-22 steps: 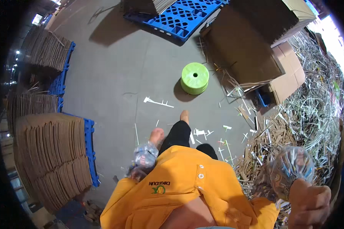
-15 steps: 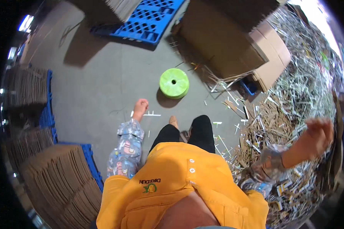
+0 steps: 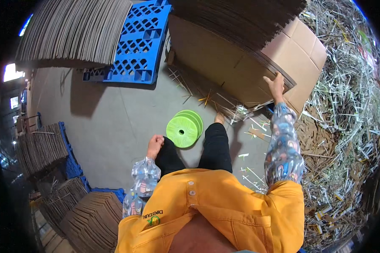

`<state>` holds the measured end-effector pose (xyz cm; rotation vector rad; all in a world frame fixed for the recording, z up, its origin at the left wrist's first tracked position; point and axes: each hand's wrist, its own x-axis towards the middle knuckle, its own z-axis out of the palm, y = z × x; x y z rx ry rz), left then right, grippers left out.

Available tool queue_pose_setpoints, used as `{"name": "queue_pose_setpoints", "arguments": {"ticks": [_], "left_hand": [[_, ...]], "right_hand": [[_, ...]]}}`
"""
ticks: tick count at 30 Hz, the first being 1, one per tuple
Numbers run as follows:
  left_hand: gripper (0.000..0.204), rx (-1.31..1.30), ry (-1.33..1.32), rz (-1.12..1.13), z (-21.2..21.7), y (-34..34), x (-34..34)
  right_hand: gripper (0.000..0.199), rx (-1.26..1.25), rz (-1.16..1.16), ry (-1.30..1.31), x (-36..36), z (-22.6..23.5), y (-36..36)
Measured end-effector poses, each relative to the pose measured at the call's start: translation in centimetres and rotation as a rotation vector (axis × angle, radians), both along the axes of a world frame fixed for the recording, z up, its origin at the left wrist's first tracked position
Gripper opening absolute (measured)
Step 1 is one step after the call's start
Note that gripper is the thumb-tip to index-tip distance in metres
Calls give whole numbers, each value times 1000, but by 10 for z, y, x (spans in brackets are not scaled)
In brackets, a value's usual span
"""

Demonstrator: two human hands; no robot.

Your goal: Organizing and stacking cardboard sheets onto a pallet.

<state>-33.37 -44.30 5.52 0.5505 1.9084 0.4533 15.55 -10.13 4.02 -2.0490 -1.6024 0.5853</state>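
My right hand (image 3: 277, 87) reaches to the near right corner of a tall stack of brown cardboard sheets (image 3: 223, 63). Its thumb stands apart from the fingers, and the fingertips are at the sheets' edge; a firm grip does not show. Loosely curled, my left hand (image 3: 155, 145) hangs beside my left knee, with nothing visible in it. Between my legs, a little in front of me, is a round green stool (image 3: 177, 140) with a hole in its top.
Shredded paper and cardboard scraps (image 3: 337, 139) pile up on the right. A blue plastic pallet (image 3: 135, 55) lies ahead, beside another cardboard stack (image 3: 76, 31). More cardboard stacks (image 3: 93, 217) stand at the lower left. Thin offcuts (image 3: 251, 179) litter the floor.
My right hand has swung from over the scrap pile forward to the cardboard stack. I have stepped nearer, so the stool now sits between my legs. My left hand stays low at my left side.
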Motion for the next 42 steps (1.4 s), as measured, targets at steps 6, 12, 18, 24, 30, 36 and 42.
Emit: {"name": "queue_pose_setpoints", "arguments": {"ticks": [6, 12, 18, 24, 30, 36, 42], "left_hand": [[19, 169, 173, -198, -16, 87, -27], [41, 599, 415, -909, -37, 315, -12], [82, 1248, 592, -1165, -91, 498, 74], [92, 1779, 664, -1116, -100, 568, 137], [97, 1463, 628, -1406, -86, 511, 108], [66, 1148, 738, -1656, -47, 448, 87], [55, 1231, 800, -1631, -44, 425, 67]], "right_hand": [[91, -62, 74, -397, 2, -62, 65], [103, -77, 64, -700, 18, -75, 97], [84, -71, 163, -759, 17, -80, 84], [70, 199, 150, -659, -3, -66, 61], [75, 247, 158, -719, -31, -46, -29], [76, 140, 116, -757, -5, -32, -115], [68, 235, 95, -692, -12, -44, -144]]}}
